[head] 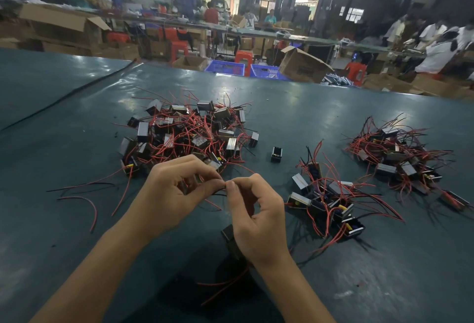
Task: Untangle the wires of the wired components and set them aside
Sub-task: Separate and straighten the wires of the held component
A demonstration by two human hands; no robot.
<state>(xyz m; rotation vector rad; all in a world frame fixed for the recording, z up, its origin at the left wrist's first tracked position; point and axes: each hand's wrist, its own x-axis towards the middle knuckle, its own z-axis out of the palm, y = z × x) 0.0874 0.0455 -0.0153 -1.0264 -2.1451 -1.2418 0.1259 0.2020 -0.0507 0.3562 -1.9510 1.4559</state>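
A big tangled heap of small black box components with red and black wires (187, 132) lies on the dark green table (295, 117), just beyond my hands. My left hand (171, 194) and my right hand (256, 217) meet fingertip to fingertip, both pinching a thin black wire (218, 190) between them. A black component (229, 240) hangs under my right palm, partly hidden, with red wires (225, 284) trailing toward me. A smaller pile of components (325, 199) sits right of my hands.
Another pile (400, 158) lies at the far right. A single component (276, 153) stands alone between the piles. Loose red and black wires (84, 194) lie at the left. Behind the table are cardboard boxes, blue crates (225, 67), red stools and people at benches.
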